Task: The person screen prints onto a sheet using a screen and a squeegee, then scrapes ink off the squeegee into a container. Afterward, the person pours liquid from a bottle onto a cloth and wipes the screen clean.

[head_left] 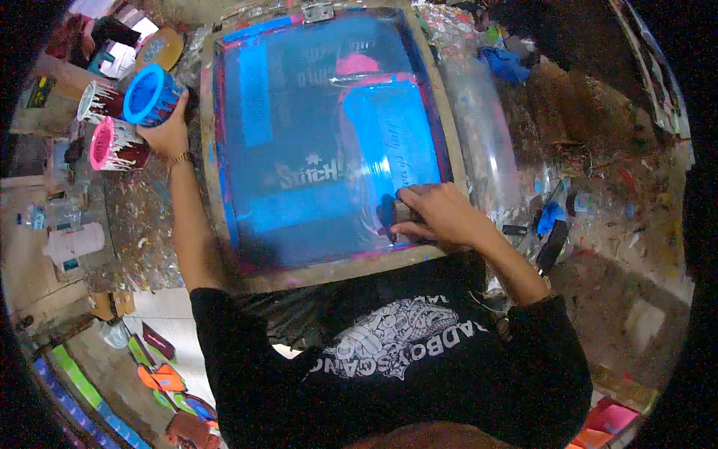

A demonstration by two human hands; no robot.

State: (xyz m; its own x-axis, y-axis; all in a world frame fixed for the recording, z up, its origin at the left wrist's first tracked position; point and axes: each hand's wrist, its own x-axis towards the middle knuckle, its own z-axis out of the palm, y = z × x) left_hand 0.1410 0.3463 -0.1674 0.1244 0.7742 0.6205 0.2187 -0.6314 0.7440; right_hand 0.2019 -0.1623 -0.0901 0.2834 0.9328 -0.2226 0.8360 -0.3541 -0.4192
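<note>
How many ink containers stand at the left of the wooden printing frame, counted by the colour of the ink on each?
Blue-rimmed ink container, gripped by the left hand: 1
Pink-rimmed ink container: 1
White-dripped ink container: 1
Total: 3

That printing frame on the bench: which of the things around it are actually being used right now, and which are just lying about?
In use:
printing frame
blue ink tub, in the left hand
scraper, under the right hand

Lying about:
pink ink tub
white-rimmed tub
plastic bottle
coloured scraps on the floor
</note>
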